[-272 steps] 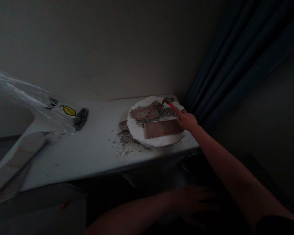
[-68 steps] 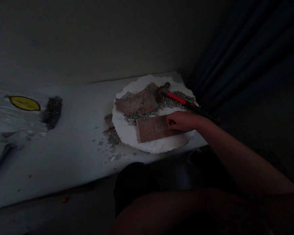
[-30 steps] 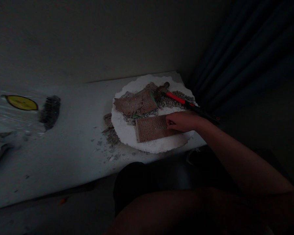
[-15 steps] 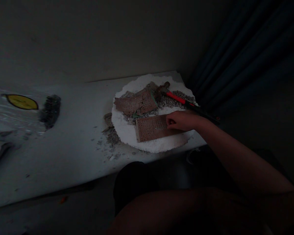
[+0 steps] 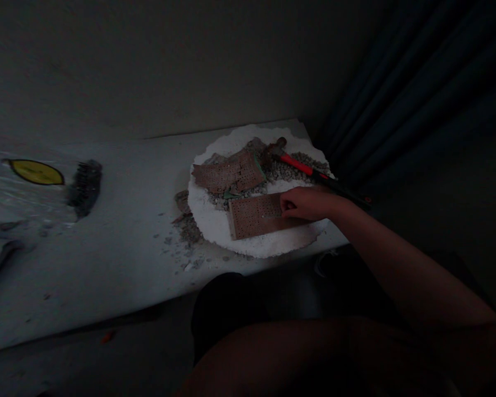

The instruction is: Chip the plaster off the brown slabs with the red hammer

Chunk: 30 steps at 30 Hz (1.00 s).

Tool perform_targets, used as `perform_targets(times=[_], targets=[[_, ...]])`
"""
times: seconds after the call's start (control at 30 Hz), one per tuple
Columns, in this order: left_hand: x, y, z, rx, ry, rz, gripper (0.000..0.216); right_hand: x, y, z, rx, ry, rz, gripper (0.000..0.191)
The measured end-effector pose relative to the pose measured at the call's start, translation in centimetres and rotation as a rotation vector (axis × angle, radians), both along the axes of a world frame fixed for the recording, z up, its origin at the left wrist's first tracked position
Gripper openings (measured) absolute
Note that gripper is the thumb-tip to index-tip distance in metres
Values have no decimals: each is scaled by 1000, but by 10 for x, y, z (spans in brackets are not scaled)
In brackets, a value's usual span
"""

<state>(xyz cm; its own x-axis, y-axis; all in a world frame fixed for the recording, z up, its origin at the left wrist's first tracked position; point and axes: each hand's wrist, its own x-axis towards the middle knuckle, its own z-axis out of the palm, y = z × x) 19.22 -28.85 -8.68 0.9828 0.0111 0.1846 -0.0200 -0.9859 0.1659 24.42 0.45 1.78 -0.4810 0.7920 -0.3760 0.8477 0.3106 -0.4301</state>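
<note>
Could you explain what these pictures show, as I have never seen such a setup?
There is no machine: a person works bare-handed, and every picture comes from one camera worn on the head, looking forward and down. On the pale table, a rough-edged white slab bears rubble, a broken perforated piece, a rectangular perforated block and a hammer. The curled right hand rests on the block; whether it grips is unclear. I cannot make out the left hand.

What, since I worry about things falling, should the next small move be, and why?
Perhaps use the right hand, resting on the block, to draw the hammer inward: it lies just behind that hand, and its handle seems to reach past the right edge of the table.
</note>
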Motion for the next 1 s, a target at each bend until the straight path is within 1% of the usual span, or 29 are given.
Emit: perform_targets(times=[0.33, 0.53, 0.63, 0.8, 0.97, 1.0], targets=[[4, -4, -6, 12, -21, -24, 78, 0, 0, 1, -5, 1, 2, 11], [6, -3, -11, 15, -50, -62, 79, -1, 0, 2, -4, 19, 0, 11], [5, 3, -15, 10, -62, -85, 81, -1, -1, 3, 0, 17, -1, 10], [6, 22, -23, -11, -82, -136, 79, -2, -1, 3, 12, 3, -6, 9], [8, 31, -21, -38, -15, -84, 79, -1, 0, 2, 4, 5, -1, 9], [8, 31, -20, -38, -30, -100, 78, -1, 0, 1, 7, 4, 0, 9]])
